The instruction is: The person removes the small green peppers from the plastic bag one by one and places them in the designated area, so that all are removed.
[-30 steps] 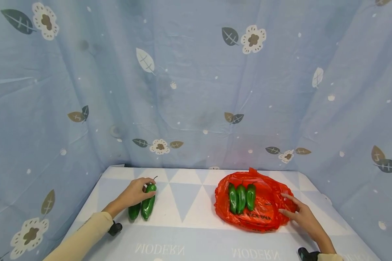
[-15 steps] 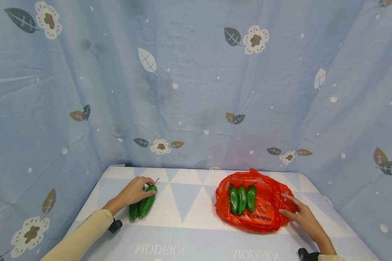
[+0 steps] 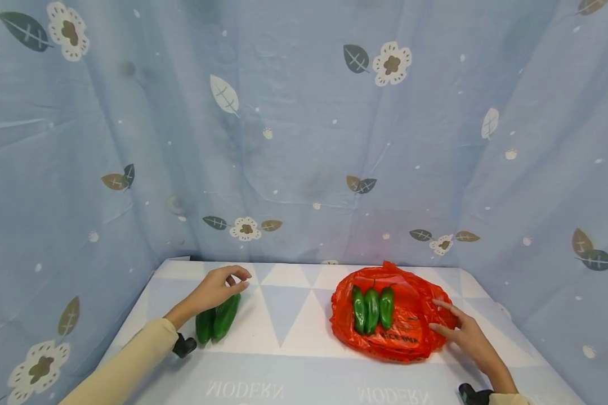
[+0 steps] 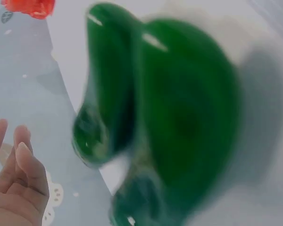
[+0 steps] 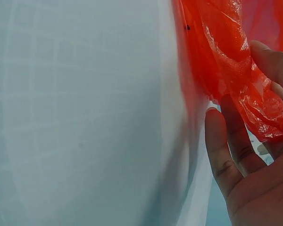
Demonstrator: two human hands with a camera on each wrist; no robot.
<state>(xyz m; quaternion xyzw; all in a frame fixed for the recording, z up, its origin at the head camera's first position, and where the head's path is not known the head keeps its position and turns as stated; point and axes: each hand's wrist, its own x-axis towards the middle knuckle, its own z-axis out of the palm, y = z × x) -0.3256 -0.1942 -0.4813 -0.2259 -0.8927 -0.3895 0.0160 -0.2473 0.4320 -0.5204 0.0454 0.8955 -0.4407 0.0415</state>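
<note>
Two green peppers lie side by side at the left of the table, the right one [image 3: 226, 318] leaning beside the left one [image 3: 205, 325]. Just above them is my left hand [image 3: 215, 291], its fingers loosely bent with nothing between them; the left wrist view shows the hand [image 4: 21, 181] apart from both peppers [image 4: 186, 101]. On the right a crumpled red plastic bag [image 3: 410, 346] lies spread out, with three green peppers [image 3: 372, 311] in a row on it. My right hand [image 3: 468, 337] touches the bag's right edge, fingers spread around the red plastic [image 5: 226, 42].
The patterned white and blue table [image 3: 284, 371] carries printed lettering near its front. Behind and at both sides hangs a blue curtain [image 3: 294, 140] with leaves and flowers. A dark wrist device shows on each arm.
My left hand has let go of the right-hand pepper and lifted slightly up and to the right. That pepper has come to lean closer against its neighbour. My right hand stays at the bag.
</note>
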